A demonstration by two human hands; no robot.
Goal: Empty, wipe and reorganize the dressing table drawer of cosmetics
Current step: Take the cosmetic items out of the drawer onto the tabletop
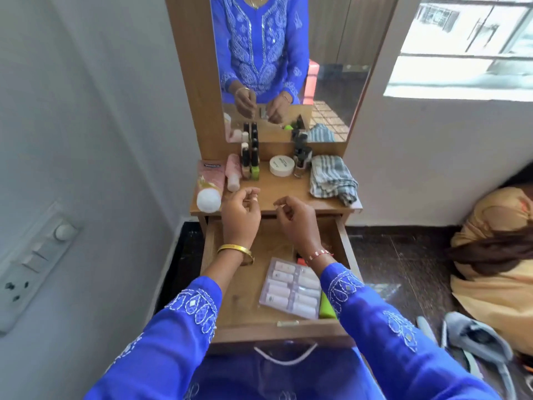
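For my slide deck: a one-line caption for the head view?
Both hands pinch small items above the open drawer; cosmetics line the tabletop.

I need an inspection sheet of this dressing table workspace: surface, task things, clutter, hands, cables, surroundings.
Surface: wooden table top, partly bare in the middle.
Job's things: open wooden drawer holds a clear pack of small white tubes and a green item; white round jar, pink tube and dark nail polish bottles stand on top.
Clutter: striped folded cloth.
Hands: left hand pinches something small; right hand curled, contents unclear.
Cables: nothing seen.
Surroundings: mirror, wall switch panel, window, grey slippers.
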